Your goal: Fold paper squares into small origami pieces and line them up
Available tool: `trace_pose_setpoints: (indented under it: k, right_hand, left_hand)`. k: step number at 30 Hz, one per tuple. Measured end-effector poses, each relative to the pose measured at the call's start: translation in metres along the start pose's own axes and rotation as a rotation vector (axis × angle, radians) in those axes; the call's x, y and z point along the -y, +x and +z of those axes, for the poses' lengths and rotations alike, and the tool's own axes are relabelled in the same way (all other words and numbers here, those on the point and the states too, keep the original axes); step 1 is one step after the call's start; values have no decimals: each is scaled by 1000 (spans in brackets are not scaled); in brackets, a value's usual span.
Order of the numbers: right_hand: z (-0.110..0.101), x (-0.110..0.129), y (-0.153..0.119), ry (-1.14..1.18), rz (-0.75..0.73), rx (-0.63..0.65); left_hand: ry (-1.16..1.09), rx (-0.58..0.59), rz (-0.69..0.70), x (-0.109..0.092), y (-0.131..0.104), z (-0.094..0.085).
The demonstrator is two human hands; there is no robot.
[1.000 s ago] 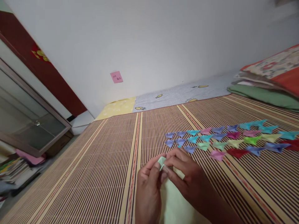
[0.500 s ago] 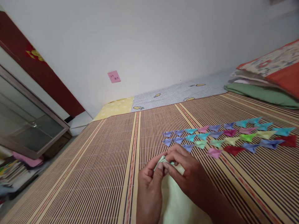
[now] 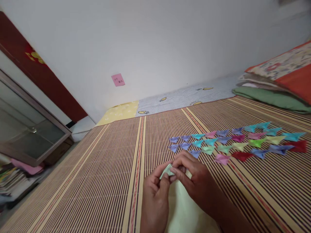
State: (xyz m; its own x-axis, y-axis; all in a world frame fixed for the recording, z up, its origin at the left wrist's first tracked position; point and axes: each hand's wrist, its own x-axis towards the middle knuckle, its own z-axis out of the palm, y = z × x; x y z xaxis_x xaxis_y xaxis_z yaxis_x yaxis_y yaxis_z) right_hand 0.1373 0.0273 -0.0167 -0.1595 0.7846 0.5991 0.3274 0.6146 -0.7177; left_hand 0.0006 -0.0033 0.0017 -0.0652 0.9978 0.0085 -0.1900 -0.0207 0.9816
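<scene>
Nearby, paper rows (image 3: 239, 138), perhaps books (image 3: 12, 181), hands (image 3: 156, 197) (image 3: 195, 178) part-hiding green paper (image 3: 166, 170)

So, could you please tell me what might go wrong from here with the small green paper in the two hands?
The light green paper is small and pinched by both the left hand and the right hand, so opposing pulls might tear or wrongly crease it.

The nearest purple paper shape appears just beyond the right hand, so a careless forward move might knock it out of place on the striped mat.
</scene>
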Motion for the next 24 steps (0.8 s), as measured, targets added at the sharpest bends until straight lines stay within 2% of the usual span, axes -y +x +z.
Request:
trace_pose_setpoints:
  k: [7, 14, 21, 24]
  right_hand:
    - [-1, 1, 1, -32, -3, 11]
    - [3, -1, 0, -18, 0, -14]
    - [1, 5, 2, -44, -14, -49]
    - [0, 6, 0, -29, -44, -35]
  left_hand:
    - [21, 9, 40, 4, 2, 5]
    - [-24, 14, 15, 7, 4, 2]
    - [-417, -52, -82, 1, 4, 5]
    - [-495, -76, -93, -2, 5, 4]
